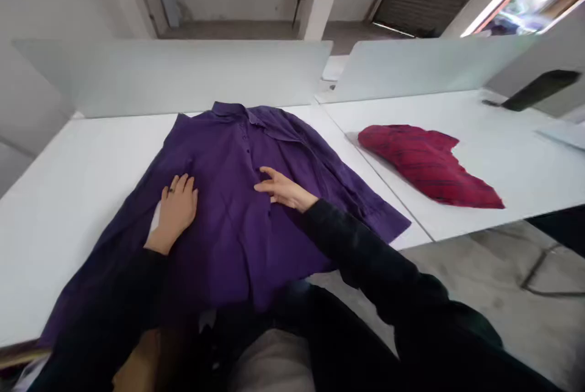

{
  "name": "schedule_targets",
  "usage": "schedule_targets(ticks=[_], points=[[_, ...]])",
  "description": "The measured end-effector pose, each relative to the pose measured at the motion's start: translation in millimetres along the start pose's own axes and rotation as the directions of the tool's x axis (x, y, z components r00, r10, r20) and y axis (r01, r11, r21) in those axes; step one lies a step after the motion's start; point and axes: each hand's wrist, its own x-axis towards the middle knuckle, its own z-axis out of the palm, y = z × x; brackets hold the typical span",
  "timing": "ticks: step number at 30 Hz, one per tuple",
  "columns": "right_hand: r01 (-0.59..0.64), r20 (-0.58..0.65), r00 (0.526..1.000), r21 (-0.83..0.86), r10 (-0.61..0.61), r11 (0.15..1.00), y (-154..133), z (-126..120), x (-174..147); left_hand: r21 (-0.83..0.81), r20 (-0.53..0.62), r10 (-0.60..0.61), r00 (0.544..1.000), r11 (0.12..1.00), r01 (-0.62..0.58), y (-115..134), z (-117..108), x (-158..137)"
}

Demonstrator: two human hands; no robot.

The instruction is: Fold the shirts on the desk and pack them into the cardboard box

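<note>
A purple button-up shirt (219,197) is spread front side up across the white table, collar at the far edge and hem hanging over the near edge. Flat on its left part rests my left hand (176,212), with a ring on one finger and its fingers stretched out. My right hand (286,191) is at the button placket near the shirt's middle. Its fingers are extended and slightly apart, and I see no fabric gripped between them. The sleeve on the right reaches toward the table joint; the left one comes down toward the near left corner.
A folded red garment with dark stripes (425,163) lies on the adjoining table (493,142) to the right. Frosted partitions (205,75) stand along the back edge. A dark flat object (542,90) is at the far right. A metal chair leg (537,270) shows below.
</note>
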Motion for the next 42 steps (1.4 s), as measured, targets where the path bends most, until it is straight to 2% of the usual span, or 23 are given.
schedule_targets(ticks=[5, 8, 11, 13, 15, 19, 22, 28, 31, 38, 40, 42], points=[[0.055, 0.038, 0.998, -0.157, -0.05, 0.986, 31.6, -4.3, -39.2, -0.011, -0.024, 0.008, 1.0, 1.0, -0.008, 2.0, -0.4, -0.1], [0.091, -0.001, 0.996, -0.191, -0.093, 0.977, 43.1, -8.4, -58.8, 0.0, -0.008, 0.019, 1.0, 1.0, -0.019, 1.8, -2.9, 0.5], [0.09, -0.033, 0.995, -0.066, -0.092, 0.994, 53.1, -10.9, -79.7, 0.015, 0.007, 0.034, 0.999, 0.999, -0.034, 2.6, -6.2, 1.1], [0.074, 0.002, 0.997, 0.035, -0.074, 0.997, 61.3, -8.6, -96.7, 0.017, 0.002, 0.038, 0.999, 0.999, -0.038, 4.2, -8.0, 1.5], [0.073, 0.067, 0.995, 0.05, -0.077, 0.996, 70.3, -1.9, -116.4, 0.014, 0.0, 0.033, 0.999, 0.999, -0.033, 6.2, -9.3, 1.9], [0.172, 0.114, 0.982, -0.245, -0.148, 0.954, 85.5, 18.7, -155.6, 0.005, 0.01, 0.017, 1.0, 1.0, -0.018, 9.3, -10.5, 2.9], [0.145, 0.143, 0.985, -0.362, -0.098, 0.921, 96.6, 29.6, -175.1, -0.004, 0.015, 0.009, 1.0, 1.0, -0.009, 9.3, -10.2, 3.4], [0.014, 0.138, 0.99, -0.166, 0.009, 0.986, 127.2, 26.4, -183.7, -0.024, 0.0, 0.014, 1.0, 1.0, -0.014, 5.5, -6.9, 3.3], [-0.03, 0.157, 0.986, -0.141, 0.052, 0.99, 135.8, 22.1, -182.1, -0.036, -0.024, 0.033, 0.999, 0.999, -0.033, 1.1, -4.4, 3.0], [0.086, 0.283, 0.959, -0.301, 0.003, 0.95, 129.1, 7.9, -187.8, -0.027, -0.007, 0.065, 0.998, 0.997, -0.065, -15.5, -0.4, 4.6], [0.141, 0.262, 0.964, -0.402, -0.034, 0.905, 122.2, -4.1, -193.0, -0.008, 0.005, 0.067, 0.998, 0.998, -0.067, -16.5, -2.4, 3.6], [0.182, 0.219, 0.971, -0.432, -0.092, 0.884, 111.4, -18.4, -197.8, 0.033, -0.003, 0.059, 0.998, 0.998, -0.059, -12.3, -6.8, 3.7]])
